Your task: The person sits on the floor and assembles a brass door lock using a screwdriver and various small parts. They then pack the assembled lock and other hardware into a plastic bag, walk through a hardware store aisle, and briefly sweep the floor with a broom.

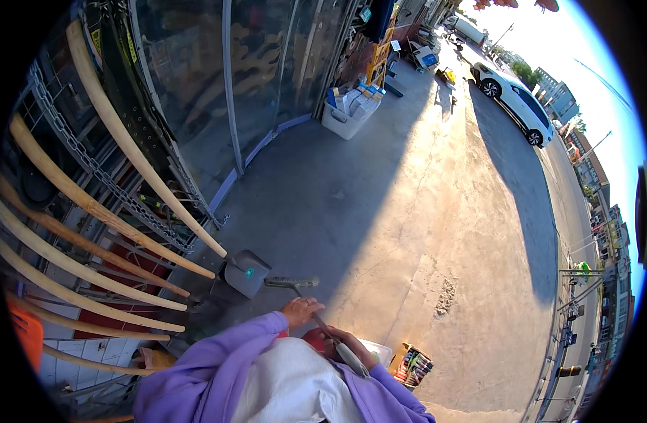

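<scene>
A long-handled brush [316, 319] slants in front of my body, its narrow bristled head out ahead near the ground. Higher up toward the head, my left hand [301, 312] is closed round the handle. My right hand [341, 342] grips it nearer my body, where a thicker grey end shows beside the forearm. Just left of the brush head, a grey dustpan [243, 278] with a small green label stands near the poles. Something red [315, 337] shows partly beneath my hands, too covered to name.
Several long wooden poles [91, 204] and a metal chain [84, 155] line the left side. A white tub [341, 120] of packages stands by the glass front. A box of colourful items [412, 366] sits at lower right. A white car [514, 102] is parked farther off.
</scene>
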`<action>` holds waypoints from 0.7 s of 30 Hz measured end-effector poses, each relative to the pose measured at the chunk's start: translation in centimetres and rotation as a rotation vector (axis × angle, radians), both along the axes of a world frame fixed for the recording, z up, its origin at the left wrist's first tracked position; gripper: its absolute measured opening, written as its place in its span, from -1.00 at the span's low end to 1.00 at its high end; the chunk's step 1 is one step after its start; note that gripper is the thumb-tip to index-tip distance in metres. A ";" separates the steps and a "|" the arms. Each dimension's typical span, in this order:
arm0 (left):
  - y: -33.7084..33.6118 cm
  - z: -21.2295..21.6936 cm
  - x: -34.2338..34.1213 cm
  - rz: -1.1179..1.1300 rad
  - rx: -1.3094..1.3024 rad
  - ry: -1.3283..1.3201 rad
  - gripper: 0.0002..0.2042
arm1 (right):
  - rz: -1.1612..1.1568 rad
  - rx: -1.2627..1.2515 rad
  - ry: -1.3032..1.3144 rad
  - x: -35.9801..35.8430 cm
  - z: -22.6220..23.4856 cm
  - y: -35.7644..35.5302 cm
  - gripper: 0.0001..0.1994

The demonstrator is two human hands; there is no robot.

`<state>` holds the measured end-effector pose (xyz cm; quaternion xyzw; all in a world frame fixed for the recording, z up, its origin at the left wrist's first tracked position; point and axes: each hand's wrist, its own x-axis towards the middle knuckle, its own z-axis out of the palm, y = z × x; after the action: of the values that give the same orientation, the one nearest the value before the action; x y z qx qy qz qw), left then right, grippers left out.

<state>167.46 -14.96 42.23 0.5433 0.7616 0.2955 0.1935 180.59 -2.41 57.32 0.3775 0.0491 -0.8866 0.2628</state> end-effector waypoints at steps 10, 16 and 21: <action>3.7 -3.2 -20.8 0.557 -0.275 -0.313 -0.51 | -0.175 0.162 -0.170 -8.4 -7.4 18.6 -0.87; 1.2 -4.1 -29.1 0.980 -0.025 -0.504 -0.59 | -0.013 0.121 -0.273 -17.7 -14.5 27.2 -0.84; -0.4 -2.4 -33.9 1.203 0.222 -0.507 -0.61 | 0.418 0.625 0.139 -29.5 -18.5 33.9 -0.79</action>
<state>133.53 -15.36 39.85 -0.0466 0.8281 0.5475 0.1111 151.13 31.54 38.86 0.3604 0.4105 -0.7796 0.3062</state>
